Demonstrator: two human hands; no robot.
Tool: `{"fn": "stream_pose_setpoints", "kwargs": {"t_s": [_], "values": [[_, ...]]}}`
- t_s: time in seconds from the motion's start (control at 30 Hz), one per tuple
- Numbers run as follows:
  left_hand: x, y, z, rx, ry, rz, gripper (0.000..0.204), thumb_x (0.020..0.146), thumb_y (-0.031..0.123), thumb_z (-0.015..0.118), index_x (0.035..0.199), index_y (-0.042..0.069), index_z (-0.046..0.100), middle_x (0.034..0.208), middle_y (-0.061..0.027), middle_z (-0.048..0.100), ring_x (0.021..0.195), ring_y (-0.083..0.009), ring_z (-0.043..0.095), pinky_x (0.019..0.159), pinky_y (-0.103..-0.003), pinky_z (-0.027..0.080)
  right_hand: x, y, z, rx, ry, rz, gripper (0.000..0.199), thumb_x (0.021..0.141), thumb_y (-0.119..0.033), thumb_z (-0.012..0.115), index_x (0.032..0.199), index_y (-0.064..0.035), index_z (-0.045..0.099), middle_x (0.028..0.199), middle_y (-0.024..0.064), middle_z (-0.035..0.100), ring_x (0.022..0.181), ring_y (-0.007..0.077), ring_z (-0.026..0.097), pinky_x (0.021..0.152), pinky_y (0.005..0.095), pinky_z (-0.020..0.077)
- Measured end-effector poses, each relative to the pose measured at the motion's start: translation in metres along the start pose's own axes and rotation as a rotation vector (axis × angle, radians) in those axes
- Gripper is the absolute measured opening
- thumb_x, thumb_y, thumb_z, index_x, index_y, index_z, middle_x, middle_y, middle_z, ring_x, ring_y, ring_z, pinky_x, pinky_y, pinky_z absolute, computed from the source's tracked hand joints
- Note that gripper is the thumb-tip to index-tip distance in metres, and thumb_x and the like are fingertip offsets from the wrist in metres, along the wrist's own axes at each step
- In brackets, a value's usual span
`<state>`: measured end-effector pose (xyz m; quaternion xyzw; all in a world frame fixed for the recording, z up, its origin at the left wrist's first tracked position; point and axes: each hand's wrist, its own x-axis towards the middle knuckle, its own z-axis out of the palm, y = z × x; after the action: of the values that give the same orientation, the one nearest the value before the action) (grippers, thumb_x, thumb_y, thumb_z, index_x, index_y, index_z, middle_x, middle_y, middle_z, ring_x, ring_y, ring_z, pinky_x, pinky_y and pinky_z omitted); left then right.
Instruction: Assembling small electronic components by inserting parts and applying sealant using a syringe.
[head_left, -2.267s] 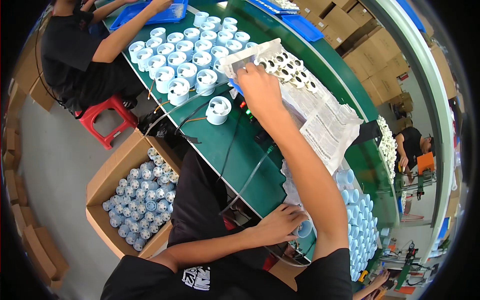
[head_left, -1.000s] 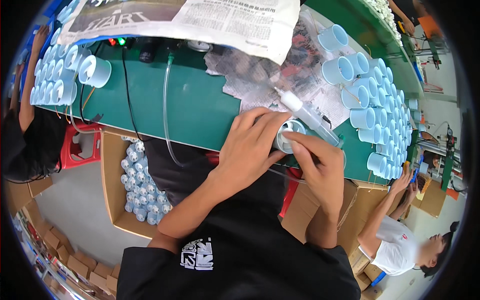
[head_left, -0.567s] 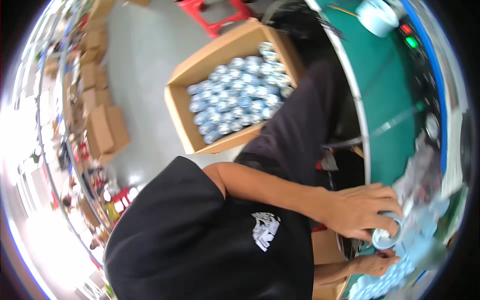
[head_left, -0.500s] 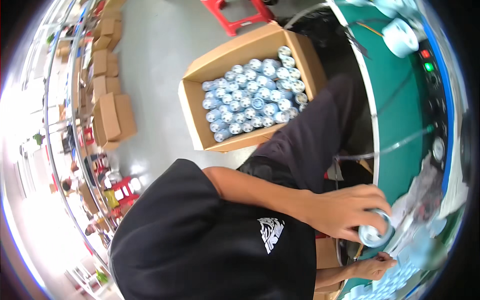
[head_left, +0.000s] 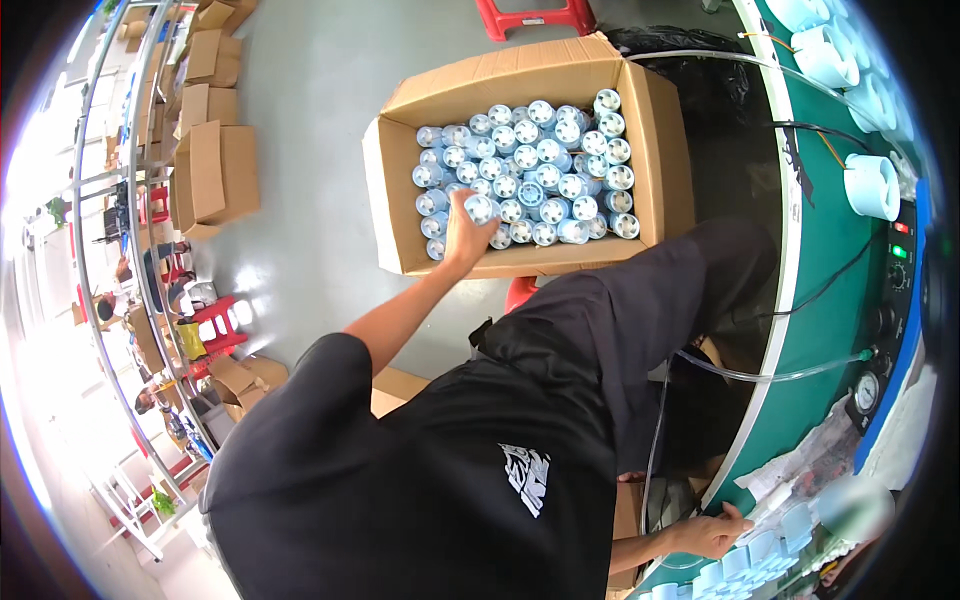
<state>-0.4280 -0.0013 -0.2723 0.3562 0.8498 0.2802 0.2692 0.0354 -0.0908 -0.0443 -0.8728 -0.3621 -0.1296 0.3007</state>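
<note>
My left hand reaches into the near left part of an open cardboard box. Its fingers are closed round a light blue plastic cylinder with dark openings in its pale end. Many similar cylinders stand packed beside it; whether the held one touches them I cannot tell. At lower right, my right hand lies at the edge of the green workbench, fingers curled together. Its fingertips are beside rows of light blue pieces; what they hold, if anything, is hidden.
A black control panel with lit buttons and a gauge lines the bench's far side. A clear hose crosses the bench edge. More light blue cups sit at upper right. A red stool stands beyond the box; cartons lie left.
My left hand has swung from the bench to the box, carrying the light blue cylinder. My right hand stays at the bench by the blue pieces. The whole view has shifted.
</note>
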Motion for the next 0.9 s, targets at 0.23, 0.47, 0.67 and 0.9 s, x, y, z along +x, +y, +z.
{"fn": "stream_pose_setpoints", "kwargs": {"t_s": [0.23, 0.47, 0.67, 0.9], "values": [[0.005, 0.033, 0.068, 0.029, -0.366, 0.031, 0.063, 0.071, 0.02, 0.078, 0.119, 0.008, 0.039, 0.103, -0.0226, 0.061, 0.103, -0.04, 0.058, 0.087, -0.046, 0.047, -0.004, -0.002, 0.002, 0.004, 0.005, -0.014, 0.054, 0.103, -0.03, 0.043, 0.061, -0.0014, 0.061, 0.059, 0.0033, 0.055, 0.057, 0.0133, 0.047, 0.057, 0.0286, 0.0418], [-0.008, 0.056, 0.139, 0.187, -0.44, 0.266, 0.06, 0.075, 0.035, 0.074, 0.117, 0.004, 0.046, 0.106, -0.0208, 0.063, 0.104, -0.0384, 0.054, 0.091, -0.044, 0.044, -0.003, -0.012, 0.001, -0.102, -0.004, -0.05, 0.056, 0.104, -0.03, 0.041, 0.059, -0.0012, 0.057, 0.057, 0.0051, 0.052, 0.055, 0.017, 0.044, 0.055, 0.0322, 0.0381], [0.014, 0.061, 0.214, 0.108, -0.368, 0.34, 0.058, 0.069, 0.014, 0.079, 0.116, 0.011, 0.045, 0.108, -0.02, 0.049, 0.106, -0.0398, 0.05, 0.092, -0.046, 0.043, -0.003, -0.009, 0.005, -0.059, -0.004, -0.091, 0.053, 0.104, -0.026, 0.041, 0.059, 0.0014, 0.052, 0.055, 0.0063, 0.047, 0.053, 0.0185, 0.04, 0.053, 0.0333, 0.0338], [0.023, 0.073, 0.244, 0.161, -0.219, 0.021, 0.056, 0.069, 0.005, 0.076, 0.116, 0.012, 0.045, 0.12, -0.0221, 0.044, 0.114, -0.0419, 0.045, 0.096, -0.048, 0.041, -0.007, -0.016, 0.007, -0.033, -0.008, -0.11, 0.05, 0.103, -0.022, 0.041, 0.061, 0.0022, 0.05, 0.056, 0.0054, 0.045, 0.052, 0.0174, 0.039, 0.051, 0.0328, 0.0313]]}}
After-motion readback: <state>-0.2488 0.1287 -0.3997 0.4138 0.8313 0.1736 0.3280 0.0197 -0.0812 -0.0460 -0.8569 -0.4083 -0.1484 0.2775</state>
